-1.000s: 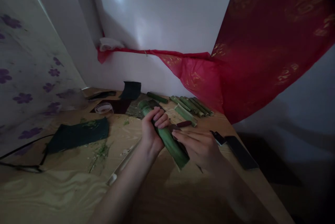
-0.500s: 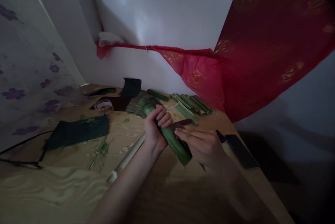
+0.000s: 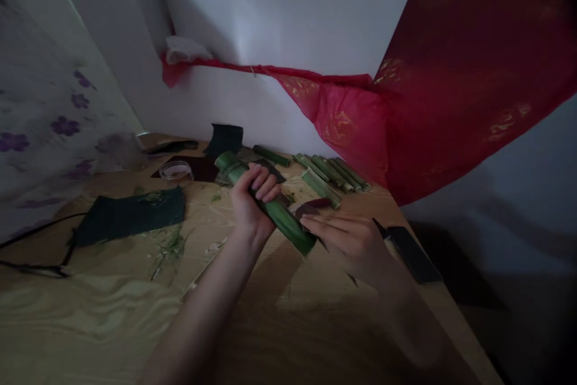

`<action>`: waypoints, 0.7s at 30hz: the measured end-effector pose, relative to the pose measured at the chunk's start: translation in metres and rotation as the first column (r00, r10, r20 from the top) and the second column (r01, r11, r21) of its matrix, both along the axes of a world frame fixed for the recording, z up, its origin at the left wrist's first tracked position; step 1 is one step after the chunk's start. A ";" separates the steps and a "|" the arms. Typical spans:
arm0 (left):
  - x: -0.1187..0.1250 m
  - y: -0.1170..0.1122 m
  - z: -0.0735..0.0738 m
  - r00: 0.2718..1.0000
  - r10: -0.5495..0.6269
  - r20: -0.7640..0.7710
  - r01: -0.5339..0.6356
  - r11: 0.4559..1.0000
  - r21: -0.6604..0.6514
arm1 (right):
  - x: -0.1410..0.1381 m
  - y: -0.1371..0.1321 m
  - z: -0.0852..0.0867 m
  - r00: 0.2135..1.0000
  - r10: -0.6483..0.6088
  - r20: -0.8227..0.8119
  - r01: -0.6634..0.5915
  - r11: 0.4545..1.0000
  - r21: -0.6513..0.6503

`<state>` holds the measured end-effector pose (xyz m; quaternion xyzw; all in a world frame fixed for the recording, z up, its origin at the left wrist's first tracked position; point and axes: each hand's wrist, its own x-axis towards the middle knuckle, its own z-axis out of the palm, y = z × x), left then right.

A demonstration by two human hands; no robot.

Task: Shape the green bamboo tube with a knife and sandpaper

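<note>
Green bamboo tube [image 3: 283, 224] swung further left above the wooden table [image 3: 112, 295]!
My left hand [image 3: 252, 200] clenches the tube mid-length; my right hand [image 3: 349, 247] sits beside a maroon-handled knife [image 3: 311, 208], and I can't tell whether it's gripped.

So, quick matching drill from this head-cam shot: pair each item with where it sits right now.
Items:
1. green bamboo tube
2. dark green cloth
3. black phone
4. red gold-patterned cloth

Places:
A. Lying on the wooden tabletop, beyond the right hand
B. Gripped in the left hand
C. Hanging on the white wall above the table's far end
D. Lying flat on the tabletop, left of the left hand

Pairs: 1-B, 2-D, 3-A, 4-C
</note>
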<state>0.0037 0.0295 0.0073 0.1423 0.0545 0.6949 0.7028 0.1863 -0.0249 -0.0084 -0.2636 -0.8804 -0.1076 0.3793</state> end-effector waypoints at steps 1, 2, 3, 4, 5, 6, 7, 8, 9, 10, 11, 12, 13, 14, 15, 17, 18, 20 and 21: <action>-0.001 0.000 0.000 1.000 -0.004 0.000 0.004 1.000 -0.004 | 0.000 -0.001 0.000 1.000 0.004 -0.002 -0.004 1.000 -0.007; -0.002 0.001 0.000 1.000 -0.007 0.003 0.007 1.000 -0.008 | 0.000 -0.001 0.001 1.000 0.012 -0.001 -0.012 1.000 -0.019; -0.004 0.002 0.001 1.000 -0.011 0.007 0.012 1.000 -0.010 | 0.002 -0.001 0.002 1.000 0.024 0.005 -0.023 0.999 -0.031; -0.006 0.003 0.000 1.000 -0.017 0.013 0.017 1.000 -0.012 | 0.004 -0.002 0.003 0.999 0.041 0.019 -0.040 0.998 -0.044; -0.009 0.005 0.000 1.000 -0.022 0.020 0.022 1.000 -0.011 | 0.006 -0.002 0.004 0.998 0.060 0.036 -0.057 0.997 -0.059; -0.011 0.007 0.000 0.999 -0.024 0.028 0.024 1.000 -0.010 | 0.009 -0.002 0.005 0.996 0.076 0.053 -0.072 0.994 -0.076; -0.013 0.008 0.000 0.999 -0.023 0.036 0.023 1.000 -0.008 | 0.012 -0.002 0.006 0.994 0.090 0.062 -0.084 0.992 -0.091; -0.014 0.009 0.000 0.999 -0.019 0.040 0.020 1.000 -0.007 | 0.014 -0.002 0.006 0.993 0.098 0.067 -0.091 0.990 -0.104; -0.014 0.009 0.000 0.999 -0.013 0.038 0.014 1.000 -0.006 | 0.015 -0.002 0.006 0.992 0.104 0.071 -0.096 0.989 -0.111; -0.012 0.008 0.000 1.000 -0.004 0.029 0.005 1.000 -0.004 | 0.015 -0.002 0.005 0.991 0.105 0.077 -0.096 0.989 -0.109; -0.009 0.006 0.000 1.000 0.001 0.015 -0.001 1.000 -0.002 | 0.013 -0.001 0.004 0.991 0.104 0.080 -0.096 0.991 -0.095; -0.006 0.004 0.000 1.000 -0.002 0.001 0.002 1.000 0.000 | 0.010 -0.001 0.002 0.993 0.096 0.069 -0.091 0.994 -0.067; -0.001 0.001 0.000 1.000 -0.015 -0.006 0.015 1.000 0.000 | 0.007 0.000 0.000 0.996 0.084 0.036 -0.083 0.996 -0.028; 0.004 -0.002 0.000 0.999 -0.037 -0.005 0.037 0.999 -0.004 | 0.003 0.001 -0.002 0.997 0.073 -0.011 -0.072 0.997 0.010; 0.008 -0.005 0.000 0.998 -0.065 0.007 0.066 0.998 -0.012 | -0.001 0.002 -0.003 0.996 0.064 -0.059 -0.061 0.997 0.039; 0.014 -0.008 -0.001 0.993 -0.116 0.028 0.117 0.993 -0.028 | -0.005 0.002 -0.004 0.991 0.055 -0.121 -0.046 0.996 0.073; 0.013 -0.008 -0.001 0.991 -0.128 0.030 0.129 0.991 -0.029 | -0.005 0.002 -0.003 0.992 0.055 -0.117 -0.046 0.996 0.078; 0.006 -0.004 -0.001 0.993 -0.117 0.020 0.118 0.993 -0.011 | -0.001 0.000 0.001 0.996 0.062 -0.057 -0.059 0.997 0.051; 0.001 -0.002 0.000 0.995 -0.095 0.019 0.095 0.996 0.002 | 0.002 -0.002 0.003 0.997 0.072 -0.019 -0.071 0.997 0.022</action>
